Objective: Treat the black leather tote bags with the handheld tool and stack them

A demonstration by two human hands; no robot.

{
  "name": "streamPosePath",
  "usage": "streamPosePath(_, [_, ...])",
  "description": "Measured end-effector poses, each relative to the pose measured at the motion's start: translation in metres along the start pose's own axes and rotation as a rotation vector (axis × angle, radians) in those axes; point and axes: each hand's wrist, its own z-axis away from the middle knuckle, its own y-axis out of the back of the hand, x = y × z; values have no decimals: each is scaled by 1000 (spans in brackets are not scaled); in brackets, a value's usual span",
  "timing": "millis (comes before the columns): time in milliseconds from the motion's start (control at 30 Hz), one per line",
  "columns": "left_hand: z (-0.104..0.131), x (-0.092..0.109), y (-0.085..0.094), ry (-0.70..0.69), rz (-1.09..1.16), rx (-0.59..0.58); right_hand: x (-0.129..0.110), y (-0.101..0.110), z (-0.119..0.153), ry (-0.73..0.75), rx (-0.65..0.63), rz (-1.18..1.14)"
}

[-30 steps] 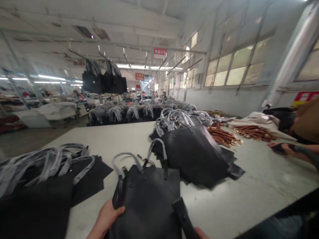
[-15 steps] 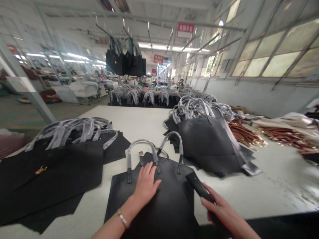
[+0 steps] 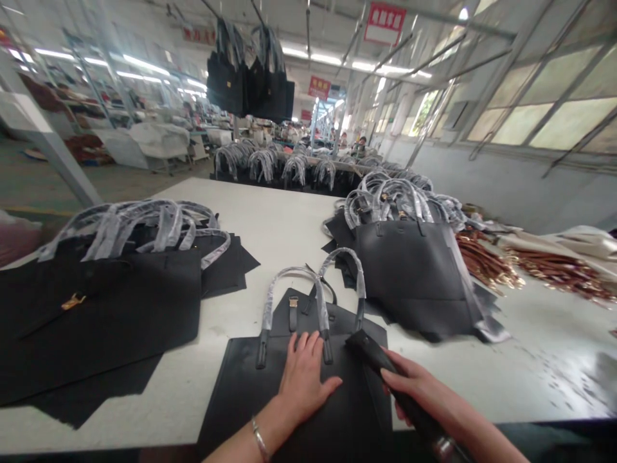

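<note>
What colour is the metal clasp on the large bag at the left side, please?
The clasp is gold-coloured; the head view shows it.

This is a factory workshop where bags are made, a large hall rather than a shop. Under the left grip (image 3: 306,376) lies a black bag (image 3: 357,402) with wrapped handles, on a broad pale surface (image 3: 241,199); similar bags are heaped left of that grip (image 3: 120,308) and beyond the right grip (image 3: 417,386), with bundled brown straps (image 3: 486,260) farther right. Ahead of both grips, more bags hang from an overhead rack (image 3: 245,83), near red signs (image 3: 384,24), while strip lights (image 3: 144,65) run above distant cluttered workstations (image 3: 159,141).
</note>
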Motion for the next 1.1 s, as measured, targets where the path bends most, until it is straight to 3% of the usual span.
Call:
streamPosePath(100, [2, 0, -2, -26, 22, 0, -4, 5, -12, -74, -18, -19])
streamPosePath(233, [0, -1, -2, -11, 44, -10, -14, 8, -26, -65, -10, -30])
streamPosePath(467, [-1, 2, 4, -21, 86, -29, -15, 24, -21, -137, -115, -27])
streamPosePath(733, [-5, -6, -4, -36, 76, -22, -33, 0, -54, -10, -8, -5])
streamPosePath(900, [-4, 1, -3, -39, 96, -15, -36, -5, -32, 130, 56, 24])
streamPosePath(1100, [-13, 14, -7, -76, 177, -13, -22, 2, 1, -22, 4, 29])
